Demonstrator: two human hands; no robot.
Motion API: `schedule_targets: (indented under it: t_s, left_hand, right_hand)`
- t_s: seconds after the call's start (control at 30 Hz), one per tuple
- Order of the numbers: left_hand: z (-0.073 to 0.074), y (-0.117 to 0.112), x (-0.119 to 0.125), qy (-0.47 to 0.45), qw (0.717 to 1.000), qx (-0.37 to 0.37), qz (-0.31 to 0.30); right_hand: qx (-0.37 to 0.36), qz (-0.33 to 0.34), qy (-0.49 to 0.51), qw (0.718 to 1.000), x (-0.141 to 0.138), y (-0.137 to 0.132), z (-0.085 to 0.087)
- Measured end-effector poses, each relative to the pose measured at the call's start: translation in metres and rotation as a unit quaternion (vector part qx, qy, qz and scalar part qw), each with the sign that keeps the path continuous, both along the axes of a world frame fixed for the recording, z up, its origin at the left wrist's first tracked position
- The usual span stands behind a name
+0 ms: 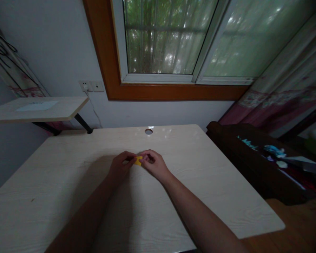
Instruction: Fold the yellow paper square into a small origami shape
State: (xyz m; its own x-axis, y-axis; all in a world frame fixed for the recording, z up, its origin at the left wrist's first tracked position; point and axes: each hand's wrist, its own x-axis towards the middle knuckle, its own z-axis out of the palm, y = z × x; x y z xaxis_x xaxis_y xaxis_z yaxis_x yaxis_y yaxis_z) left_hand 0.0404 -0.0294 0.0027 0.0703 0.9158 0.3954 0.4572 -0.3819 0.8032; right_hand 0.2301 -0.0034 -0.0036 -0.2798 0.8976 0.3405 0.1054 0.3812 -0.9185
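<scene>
A small, flat yellow piece [138, 161], perhaps paper, is held between my two hands over the middle of the desk. My left hand [122, 164] pinches its left side with thumb and fingertips. On the other side, the thumb and curled fingers of my right hand [155, 163] close on its right edge. The fingers cover part of the piece, and its exact kind is too small to make out. Both forearms reach in from the bottom of the view, close to the pale wooden desk [200, 196].
A raised shelf [68, 105] on black legs, bearing a pale sheet [38, 105], stands at the left. The desk has a round cable hole [148, 131] near its back edge. Behind are a window [168, 45] and wall sockets [91, 86]. Dark furniture [234, 147] with assorted things stands right.
</scene>
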Motion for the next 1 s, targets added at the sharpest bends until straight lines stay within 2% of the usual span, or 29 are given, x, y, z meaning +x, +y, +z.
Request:
schedule_targets:
  t_s: [0.4,0.7,1.0]
  left_hand:
    - [0.0055,-0.0011,0.0009,-0.027,1.0,-0.001,-0.002]
    - [-0.0007,0.0001,0.001,-0.048,0.996,-0.066,-0.02]
    - [-0.0013,-0.0001,0.0015,-0.034,0.996,-0.083,-0.025]
  right_hand:
    - [0.015,0.02,-0.03,0.999,0.0025,0.0011,0.0028]
    - [0.024,0.006,-0.031,0.999,0.0021,0.0021,0.0004]
    - [0.047,0.009,-0.05,0.998,0.0037,0.0028,0.0006]
